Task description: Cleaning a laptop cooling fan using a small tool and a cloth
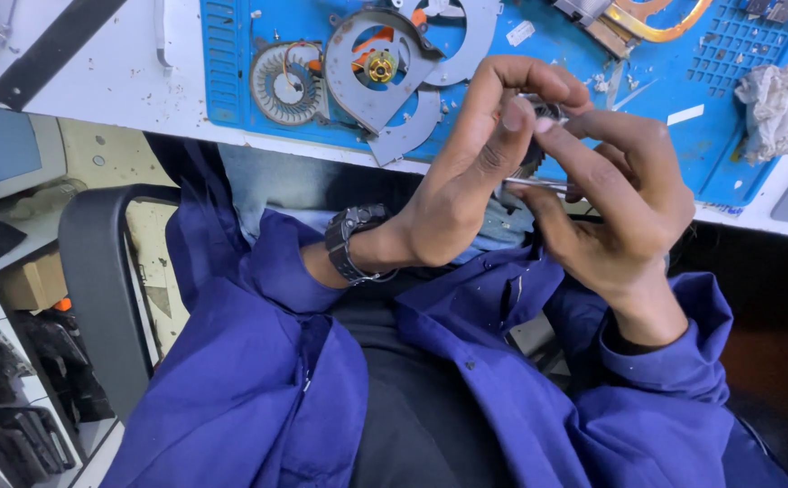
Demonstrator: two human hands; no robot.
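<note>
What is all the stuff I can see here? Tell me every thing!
Work mat: one, blue, on the white bench.
Fan housing: one, grey metal with a brass hub, on the mat.
Round fan: one, grey, left of the housing.
Crumpled cloth: one, off-white, right end of the mat.
Chair: one, dark grey, at left.
Coat: one, dark blue, worn.
Wristwatch: one, black, left wrist.
Small dark part: one, held by both hands.
Left hand; right hand: fingers pinching that part.

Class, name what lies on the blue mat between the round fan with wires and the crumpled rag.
In the head view, grey fan housing plates lie between the fan and rag; the hands cover part.
</note>
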